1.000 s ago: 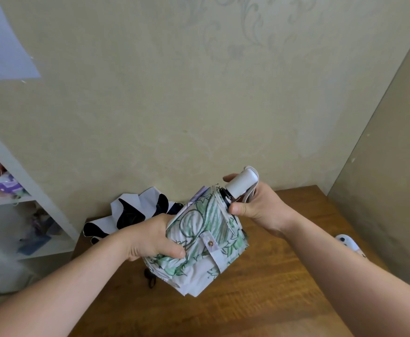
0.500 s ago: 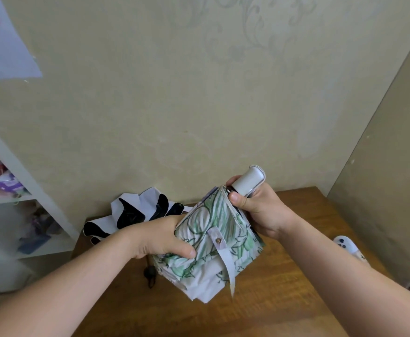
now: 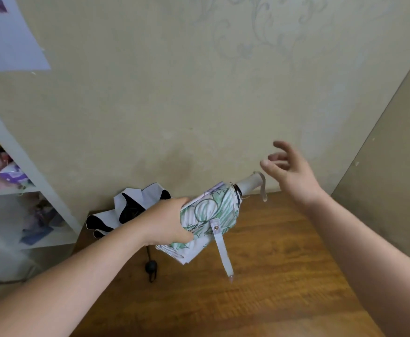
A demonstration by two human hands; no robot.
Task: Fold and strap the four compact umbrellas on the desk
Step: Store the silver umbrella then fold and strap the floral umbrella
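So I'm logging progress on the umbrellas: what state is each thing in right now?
green-print umbrella: collapsed, canopy bunched, held up off the desk
closure strap: unfastened, hanging loose
wrist loop: dangling from the white handle
black-and-white umbrella: unfolded, lying at the back of the desk
left hand: grips the green-print canopy
right hand: open, holding nothing

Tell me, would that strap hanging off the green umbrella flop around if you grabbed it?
Probably floppy: the strap hangs limp from the green umbrella in the left hand. It looks thin and flat, so likely light. The snap seems its only hard bit.
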